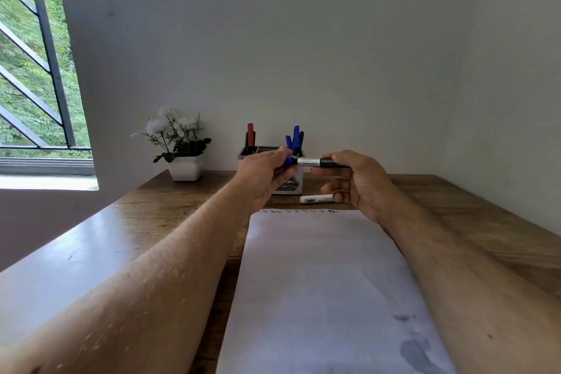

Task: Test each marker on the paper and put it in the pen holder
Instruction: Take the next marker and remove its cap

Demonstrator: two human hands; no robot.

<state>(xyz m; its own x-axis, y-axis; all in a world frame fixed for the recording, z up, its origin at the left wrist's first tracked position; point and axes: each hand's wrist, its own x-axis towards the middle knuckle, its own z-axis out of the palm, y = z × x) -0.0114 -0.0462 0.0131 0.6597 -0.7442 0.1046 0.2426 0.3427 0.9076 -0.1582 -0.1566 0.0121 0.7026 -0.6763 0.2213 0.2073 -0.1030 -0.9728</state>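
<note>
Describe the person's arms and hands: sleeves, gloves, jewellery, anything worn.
Both forearms are bare to the frame's edge, with no sleeves in view. The left hand and right hand wear no gloves. No watch, bracelet or ring shows. Fine hair is visible along the forearms.

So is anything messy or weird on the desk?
A little. The paper has dark smudgy blotches near its bottom right corner, like smeared ink. One white marker lies loose on the table beside the pen holder. Nothing looks spilled or broken.
</note>
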